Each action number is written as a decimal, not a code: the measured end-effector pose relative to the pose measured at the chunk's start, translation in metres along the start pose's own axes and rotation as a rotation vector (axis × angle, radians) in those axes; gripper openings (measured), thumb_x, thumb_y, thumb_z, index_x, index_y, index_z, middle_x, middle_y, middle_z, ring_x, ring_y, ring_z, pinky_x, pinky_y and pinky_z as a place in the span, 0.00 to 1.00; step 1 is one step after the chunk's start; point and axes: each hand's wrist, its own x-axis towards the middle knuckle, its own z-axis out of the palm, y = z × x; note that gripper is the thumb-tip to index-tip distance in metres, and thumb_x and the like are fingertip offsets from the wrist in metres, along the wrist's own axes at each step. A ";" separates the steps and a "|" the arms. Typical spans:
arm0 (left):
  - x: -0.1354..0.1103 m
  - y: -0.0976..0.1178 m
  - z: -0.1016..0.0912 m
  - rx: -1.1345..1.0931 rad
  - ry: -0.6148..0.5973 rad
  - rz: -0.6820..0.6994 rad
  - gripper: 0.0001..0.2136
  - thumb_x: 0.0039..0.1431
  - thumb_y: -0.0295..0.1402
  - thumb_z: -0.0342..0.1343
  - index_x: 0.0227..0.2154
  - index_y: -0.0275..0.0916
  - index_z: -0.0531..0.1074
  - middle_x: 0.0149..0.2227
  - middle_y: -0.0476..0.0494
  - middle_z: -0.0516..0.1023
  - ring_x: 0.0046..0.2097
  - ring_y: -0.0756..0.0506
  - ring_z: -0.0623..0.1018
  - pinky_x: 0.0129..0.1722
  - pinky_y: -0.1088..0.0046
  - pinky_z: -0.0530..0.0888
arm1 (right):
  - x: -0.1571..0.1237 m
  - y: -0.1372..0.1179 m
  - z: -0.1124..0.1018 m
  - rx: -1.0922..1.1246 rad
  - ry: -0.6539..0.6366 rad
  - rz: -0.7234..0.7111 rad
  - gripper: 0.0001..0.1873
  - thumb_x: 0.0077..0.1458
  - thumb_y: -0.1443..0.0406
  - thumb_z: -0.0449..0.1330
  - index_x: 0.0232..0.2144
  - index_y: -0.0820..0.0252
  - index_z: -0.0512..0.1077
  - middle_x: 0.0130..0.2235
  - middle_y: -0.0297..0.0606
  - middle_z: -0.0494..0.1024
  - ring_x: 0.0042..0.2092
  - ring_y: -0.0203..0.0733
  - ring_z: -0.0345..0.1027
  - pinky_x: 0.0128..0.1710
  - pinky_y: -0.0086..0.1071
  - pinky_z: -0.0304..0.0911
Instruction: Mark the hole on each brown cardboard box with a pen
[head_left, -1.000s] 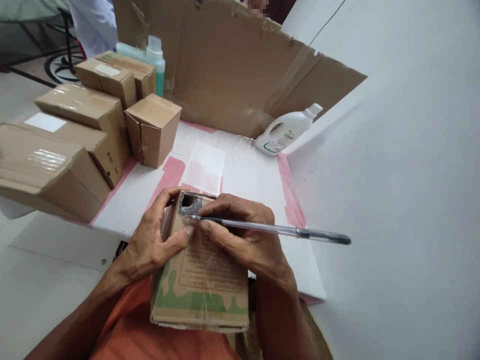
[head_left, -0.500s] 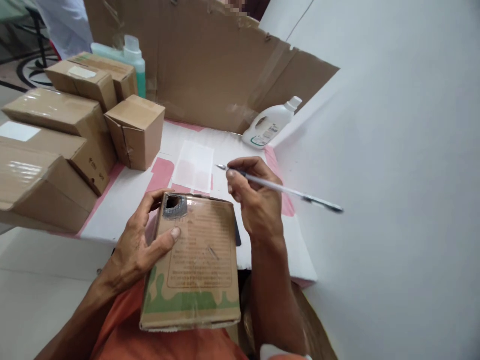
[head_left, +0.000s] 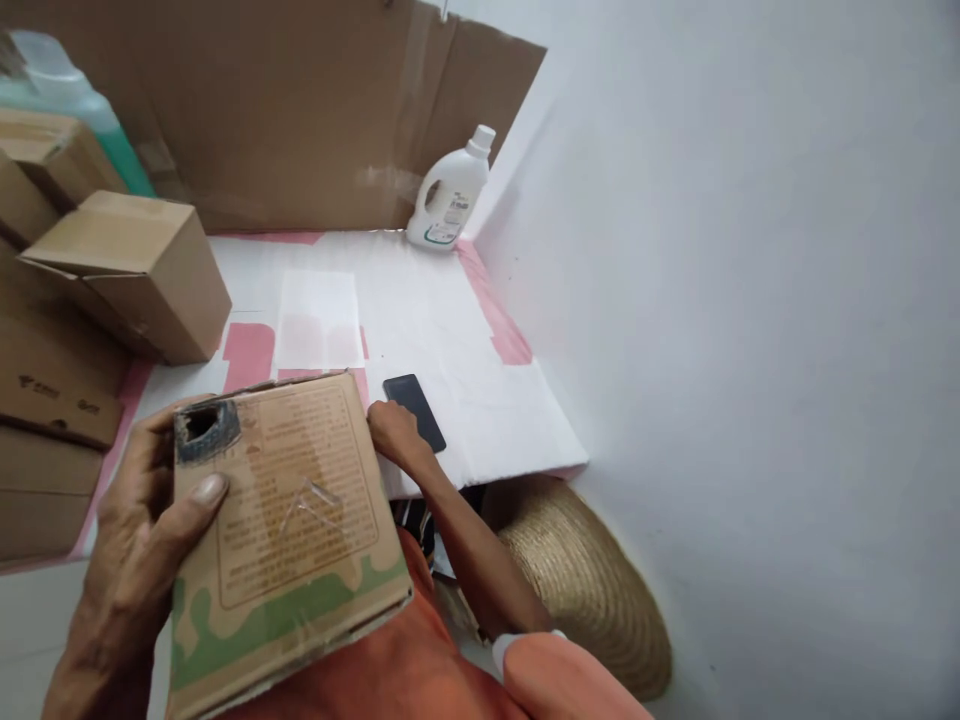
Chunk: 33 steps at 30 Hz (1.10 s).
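My left hand (head_left: 146, 530) grips a cardboard box (head_left: 300, 540) by its left side, with the thumb across the printed top face. A ragged dark hole ringed with grey tape (head_left: 206, 428) is in that face's upper left corner, and loose clear tape lifts near its middle. My right hand (head_left: 397, 435) is closed at the box's right edge, over the table and beside a black phone (head_left: 420, 415). Its fingertips are partly hidden behind the box, and I cannot make out what they hold. No pen shows now.
Several cardboard boxes (head_left: 180, 280) stand at the left, with a green liquid bottle (head_left: 112, 125) behind. A white jug (head_left: 450, 200) stands by the cardboard screen (head_left: 285, 130). A translucent sheet (head_left: 319, 320) lies on the white table (head_left: 480, 420). A straw hat (head_left: 592, 590) sits below, near the wall.
My right hand has moved down to the box's right edge, and its pen has gone from sight. The box has tilted and shifted left in view. The view has swung right, showing the phone and hat more fully.
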 end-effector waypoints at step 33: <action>0.005 -0.027 0.001 -0.029 -0.149 0.283 0.29 0.66 0.52 0.61 0.65 0.48 0.68 0.65 0.39 0.75 0.66 0.29 0.74 0.69 0.47 0.68 | -0.057 0.103 0.026 1.235 0.290 0.109 0.30 0.41 0.45 0.74 0.37 0.61 0.77 0.35 0.44 0.84 0.35 0.51 0.80 0.35 0.42 0.77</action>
